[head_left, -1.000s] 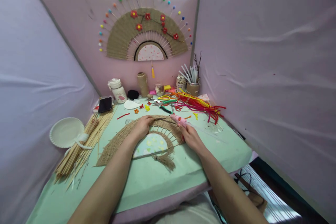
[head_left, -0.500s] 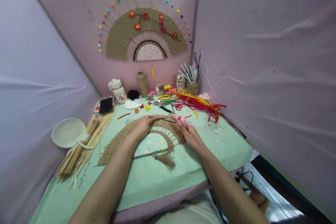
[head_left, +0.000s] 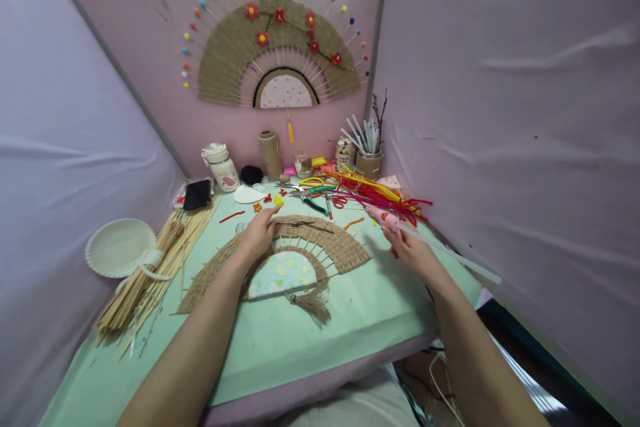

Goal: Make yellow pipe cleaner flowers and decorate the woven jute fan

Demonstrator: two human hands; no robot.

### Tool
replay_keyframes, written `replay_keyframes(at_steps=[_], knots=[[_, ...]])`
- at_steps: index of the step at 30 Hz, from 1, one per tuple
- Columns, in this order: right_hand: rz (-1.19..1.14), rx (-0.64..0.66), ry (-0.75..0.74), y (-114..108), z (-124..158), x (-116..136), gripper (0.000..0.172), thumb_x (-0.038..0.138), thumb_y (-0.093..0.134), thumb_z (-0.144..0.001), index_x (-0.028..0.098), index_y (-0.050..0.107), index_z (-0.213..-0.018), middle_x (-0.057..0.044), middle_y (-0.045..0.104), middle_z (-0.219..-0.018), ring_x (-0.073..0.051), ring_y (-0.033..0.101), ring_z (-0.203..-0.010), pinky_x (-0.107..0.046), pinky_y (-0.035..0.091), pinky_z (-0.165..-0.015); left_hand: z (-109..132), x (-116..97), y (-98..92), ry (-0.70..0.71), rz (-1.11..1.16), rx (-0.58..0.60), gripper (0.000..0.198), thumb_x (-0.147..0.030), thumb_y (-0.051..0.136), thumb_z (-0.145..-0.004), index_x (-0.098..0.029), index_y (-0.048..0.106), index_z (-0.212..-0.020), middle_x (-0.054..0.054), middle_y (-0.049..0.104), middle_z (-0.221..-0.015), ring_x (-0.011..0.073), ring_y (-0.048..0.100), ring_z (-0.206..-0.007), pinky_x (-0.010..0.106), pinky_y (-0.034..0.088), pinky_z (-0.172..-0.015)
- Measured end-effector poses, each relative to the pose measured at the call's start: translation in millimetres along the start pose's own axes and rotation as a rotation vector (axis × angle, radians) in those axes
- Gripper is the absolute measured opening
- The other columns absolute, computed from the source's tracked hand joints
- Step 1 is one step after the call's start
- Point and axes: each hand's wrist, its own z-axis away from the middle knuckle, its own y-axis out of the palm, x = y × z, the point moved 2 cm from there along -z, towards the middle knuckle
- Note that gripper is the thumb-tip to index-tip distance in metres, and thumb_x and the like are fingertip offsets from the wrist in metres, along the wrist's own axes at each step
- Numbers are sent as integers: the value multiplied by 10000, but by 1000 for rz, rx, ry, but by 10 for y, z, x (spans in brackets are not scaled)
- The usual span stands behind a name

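A fan of woven twine (head_left: 350, 248) lies on the green-covered table, with a patterned half-round panel (head_left: 285, 272) at its base and a twine tassel (head_left: 313, 305) below. A thin dark twig (head_left: 313, 224) lies along the fan's upper band. My left hand (head_left: 259, 233) is over the fan's upper left part, index finger stretched out toward the small yellow flower pieces (head_left: 279, 201), not touching them. My right hand (head_left: 407, 247) is wrapped round a pink glue gun (head_left: 384, 217), held to the right of the fan, with a long clear glue stick out of its back.
Pipe cleaners (head_left: 380, 197), pliers (head_left: 315, 205) and small red flowers lie behind the fan. A bottle (head_left: 223, 168), twine roll (head_left: 271, 155) and pot of glue sticks (head_left: 369, 163) line the back. Left are bundled sticks (head_left: 143, 280) and a white plate (head_left: 120, 247). A finished fan (head_left: 220, 67) hangs behind.
My right hand has moved the glue gun away from the fan to the right. My left hand has shifted slightly left, its index finger now stretched forward. The view has tilted a little.
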Motion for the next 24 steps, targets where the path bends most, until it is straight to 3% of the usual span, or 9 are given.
replay_keyframes(at_steps=[3, 7, 16, 24], knots=[[189, 8, -27, -220, 2, -217, 338, 490, 443, -827, 185, 589, -810, -78, 568, -840, -216, 526, -804, -306, 391, -718, 31, 2, -53, -61, 1, -24, 413, -214, 420, -824, -145, 526, -1217, 91, 566, -1249, 206, 500, -1169, 362, 362, -1029], [368, 65, 63, -377, 78, -403, 330, 462, 469, -825, 172, 602, -910, -80, 523, -891, -190, 531, -780, -279, 385, -705, 78, -8, -22, -84, 25, 16, 380, -272, 439, -827, -165, 559, -1171, 82, 587, -1208, 212, 522, -1132, 361, 387, -1003], [592, 182, 55, -259, 172, -378, 347, 437, 472, -836, 155, 572, -1012, -90, 510, -943, -223, 552, -811, -311, 387, -724, 95, -58, 10, -25, 35, 72, 344, -269, 424, -850, -153, 573, -1138, 94, 601, -1152, 213, 548, -1068, 373, 416, -964], [588, 285, 40, -241, 165, -420, 372, 430, 426, -861, 166, 574, -1077, -99, 554, -929, -232, 575, -832, -342, 434, -764, 4, -47, -56, 12, -8, 228, 380, -284, 413, -867, -183, 540, -1211, 87, 579, -1169, 219, 527, -1086, 383, 403, -962]])
